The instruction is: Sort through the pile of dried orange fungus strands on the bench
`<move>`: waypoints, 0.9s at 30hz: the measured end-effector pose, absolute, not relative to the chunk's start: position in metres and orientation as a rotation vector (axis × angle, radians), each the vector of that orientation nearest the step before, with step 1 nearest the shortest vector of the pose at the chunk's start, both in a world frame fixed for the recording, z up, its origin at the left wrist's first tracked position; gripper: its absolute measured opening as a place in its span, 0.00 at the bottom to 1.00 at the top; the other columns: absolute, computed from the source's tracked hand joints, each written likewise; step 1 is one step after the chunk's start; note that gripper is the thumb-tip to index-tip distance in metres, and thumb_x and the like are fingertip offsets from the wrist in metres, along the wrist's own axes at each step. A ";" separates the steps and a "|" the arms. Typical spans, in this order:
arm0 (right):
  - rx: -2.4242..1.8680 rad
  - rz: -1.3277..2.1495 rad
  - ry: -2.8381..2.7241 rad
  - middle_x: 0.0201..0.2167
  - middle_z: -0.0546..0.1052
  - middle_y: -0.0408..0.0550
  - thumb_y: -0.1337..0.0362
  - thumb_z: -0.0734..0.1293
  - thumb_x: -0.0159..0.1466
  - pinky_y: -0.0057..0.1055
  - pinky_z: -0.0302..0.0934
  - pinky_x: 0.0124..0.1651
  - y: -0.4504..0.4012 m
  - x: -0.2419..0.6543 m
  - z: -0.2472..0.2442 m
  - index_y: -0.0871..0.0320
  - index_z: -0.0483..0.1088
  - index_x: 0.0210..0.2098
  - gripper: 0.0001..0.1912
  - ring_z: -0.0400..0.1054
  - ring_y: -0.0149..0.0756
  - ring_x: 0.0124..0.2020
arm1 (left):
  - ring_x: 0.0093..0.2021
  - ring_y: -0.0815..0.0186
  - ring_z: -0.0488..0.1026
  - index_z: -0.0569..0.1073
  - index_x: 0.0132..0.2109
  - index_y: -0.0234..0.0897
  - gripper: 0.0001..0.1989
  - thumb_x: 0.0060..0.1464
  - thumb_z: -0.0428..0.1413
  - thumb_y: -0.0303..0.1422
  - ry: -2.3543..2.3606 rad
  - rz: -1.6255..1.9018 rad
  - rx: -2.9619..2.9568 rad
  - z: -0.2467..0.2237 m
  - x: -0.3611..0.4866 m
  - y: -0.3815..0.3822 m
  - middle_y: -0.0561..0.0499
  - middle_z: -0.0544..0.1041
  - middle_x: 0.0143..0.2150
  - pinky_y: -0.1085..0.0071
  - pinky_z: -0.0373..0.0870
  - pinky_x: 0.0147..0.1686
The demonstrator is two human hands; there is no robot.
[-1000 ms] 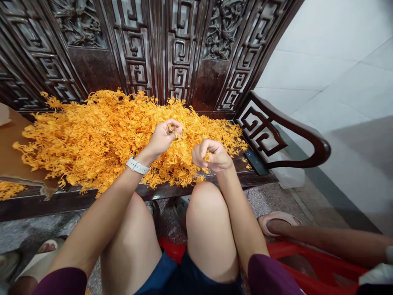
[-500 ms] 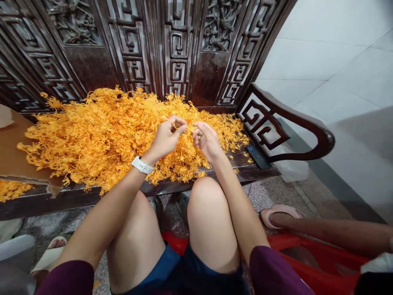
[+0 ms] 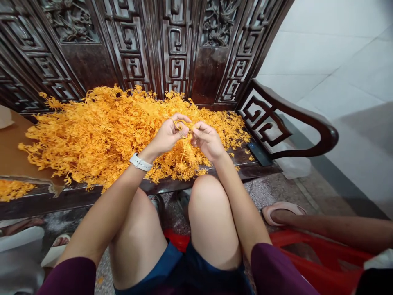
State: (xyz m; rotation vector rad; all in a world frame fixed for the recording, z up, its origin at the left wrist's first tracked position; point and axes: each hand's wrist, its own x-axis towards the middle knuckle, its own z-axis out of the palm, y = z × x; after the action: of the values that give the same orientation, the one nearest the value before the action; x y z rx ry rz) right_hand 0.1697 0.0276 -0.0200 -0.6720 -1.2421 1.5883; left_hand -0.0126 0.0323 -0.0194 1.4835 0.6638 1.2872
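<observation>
A large heap of orange plastic pieces [image 3: 104, 127], thin stems with small splayed, flower-like ends, covers the seat of a dark carved wooden bench [image 3: 215, 78]. Above the front of the heap, my left hand [image 3: 172, 133] pinches an orange plastic piece [image 3: 179, 124], whose thin strand loops by the index finger and thumb. My right hand [image 3: 208, 140] faces it, with thumb and index finger closed on the same piece's other end. The fingertips of both hands almost meet, and small details between them are hidden.
At the left stands a torn cardboard box [image 3: 21, 147] beside more orange pieces. A phone [image 3: 259, 153] lies by the curved armrest [image 3: 331, 135]. Another person's leg and pink shoe [image 3: 282, 213] are at right near a red plastic stool [image 3: 319, 254]; another person's foot [image 3: 59, 241] is at left.
My hands have drawn closer together, and the right thumb now presses forward against its index finger. A looped strand shows at the left fingers. The view has shifted slightly.
</observation>
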 end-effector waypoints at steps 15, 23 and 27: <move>0.022 1.823 -1.935 0.24 0.79 0.47 0.60 0.75 0.68 0.33 0.65 0.31 0.022 0.201 -0.021 0.56 0.84 0.45 0.09 0.73 0.34 0.26 | 0.27 0.72 0.69 0.75 0.49 0.41 0.14 0.58 0.68 0.32 0.586 1.340 1.198 -0.003 -0.027 0.030 0.55 0.72 0.31 0.72 0.67 0.29; -0.432 1.418 -0.970 0.22 0.68 0.40 0.34 0.67 0.66 0.32 0.58 0.28 0.048 0.199 -0.020 0.46 0.79 0.47 0.25 0.58 0.34 0.24 | 0.27 0.72 0.66 0.74 0.48 0.40 0.07 0.64 0.62 0.27 0.816 1.420 1.281 -0.012 -0.024 0.037 0.54 0.73 0.31 0.72 0.59 0.27; -0.605 1.578 -0.963 0.25 0.70 0.39 0.38 0.70 0.66 0.30 0.55 0.27 0.043 0.189 -0.014 0.52 0.78 0.43 0.24 0.57 0.29 0.24 | 0.26 0.72 0.62 0.74 0.47 0.40 0.07 0.64 0.63 0.29 0.888 1.461 1.443 -0.016 -0.015 0.035 0.54 0.72 0.31 0.72 0.58 0.26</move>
State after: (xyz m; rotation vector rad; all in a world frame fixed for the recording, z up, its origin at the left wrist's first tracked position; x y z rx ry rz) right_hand 0.1891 0.0432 -0.0139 -0.6051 -0.9632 1.5784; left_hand -0.0155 0.0348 -0.0161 1.4429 0.8880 1.4612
